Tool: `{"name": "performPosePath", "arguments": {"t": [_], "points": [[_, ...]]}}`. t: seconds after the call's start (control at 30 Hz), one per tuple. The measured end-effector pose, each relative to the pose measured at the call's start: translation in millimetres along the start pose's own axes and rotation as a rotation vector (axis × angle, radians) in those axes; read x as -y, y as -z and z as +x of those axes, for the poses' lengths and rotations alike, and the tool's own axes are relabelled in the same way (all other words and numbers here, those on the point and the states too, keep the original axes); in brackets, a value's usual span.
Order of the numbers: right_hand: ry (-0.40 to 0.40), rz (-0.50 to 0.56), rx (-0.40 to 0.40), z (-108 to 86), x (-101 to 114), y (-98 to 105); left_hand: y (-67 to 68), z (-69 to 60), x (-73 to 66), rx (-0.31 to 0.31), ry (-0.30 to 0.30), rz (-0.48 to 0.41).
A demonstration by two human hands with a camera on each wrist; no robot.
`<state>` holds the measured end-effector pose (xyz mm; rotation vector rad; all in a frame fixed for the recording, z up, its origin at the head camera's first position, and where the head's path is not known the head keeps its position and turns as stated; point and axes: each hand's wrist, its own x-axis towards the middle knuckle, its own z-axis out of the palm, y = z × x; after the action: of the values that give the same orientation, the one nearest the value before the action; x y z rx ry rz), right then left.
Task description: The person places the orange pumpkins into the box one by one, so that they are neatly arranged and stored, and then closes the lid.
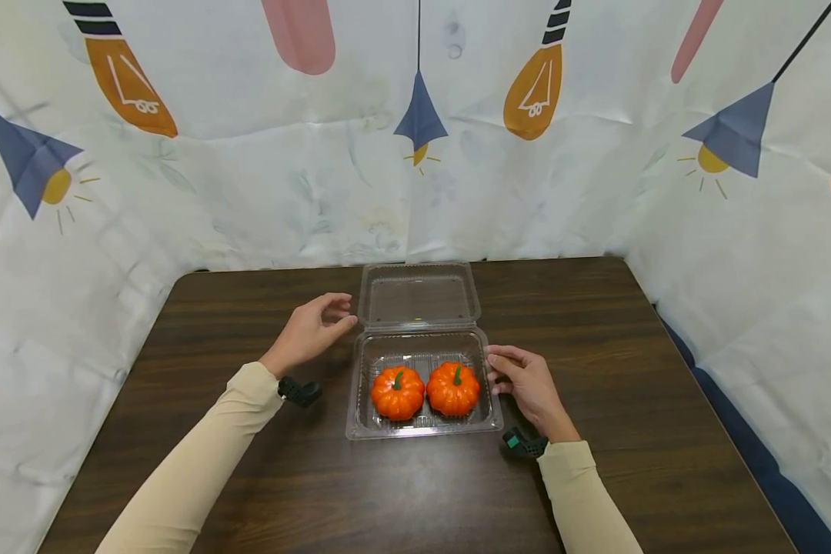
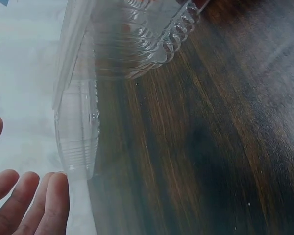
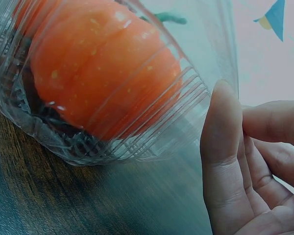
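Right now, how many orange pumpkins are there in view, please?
2. The left pumpkin sits in the left half of the clear container; the right pumpkin sits beside it, in the right half. No other appears hidden, as the clear container is see-through.

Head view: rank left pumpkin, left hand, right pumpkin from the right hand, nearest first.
1. Right pumpkin: in the clear container, on the side by the right hand.
2. Left pumpkin: container's left side.
3. Left hand: outside, left of the container.
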<state>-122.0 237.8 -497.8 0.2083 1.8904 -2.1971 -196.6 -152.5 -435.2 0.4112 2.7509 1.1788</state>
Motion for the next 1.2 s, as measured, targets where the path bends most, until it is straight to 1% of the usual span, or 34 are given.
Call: {"name": "performPosePath", "arguments": {"t": [0.1, 0.3, 0.5, 0.6, 0.73, 0.97, 1.07, 1.2], "points": [[-0.001, 0.002, -0.006, 0.3, 0, 1, -1.9, 4.4, 2.6, 0.007, 0.024, -0.005], [0.008, 0.006, -0.007, 0.4, 1, 3, -6.7, 16.0, 6.1, 0.031, 0.063, -0.066], [0.007, 0.007, -0.007, 0.9, 0, 2, -10.5, 24.2, 11.7, 0.059, 0.079, -0.091], [0.005, 0.013, -0.002, 1.4, -1, 1, -11.4, 27.0, 15.7, 0.080, 0.083, -0.128], [-0.009, 0.006, -0.010, 0.3, 1, -1, -11.1, 29.0, 19.3, 0.119, 0.106, -0.225], [-0.026, 0.003, -0.020, -2.1, 1, -1, -14.4, 36.5, 29.8, 0.222, 0.169, -0.470], [-0.028, 0.013, -0.027, -1.4, 1, -1, -15.8, 39.0, 31.8, 0.253, 0.185, -0.536], [-0.020, 0.017, -0.026, 0.0, 0, -1, -17.0, 41.9, 32.8, 0.271, 0.201, -0.604]]}}
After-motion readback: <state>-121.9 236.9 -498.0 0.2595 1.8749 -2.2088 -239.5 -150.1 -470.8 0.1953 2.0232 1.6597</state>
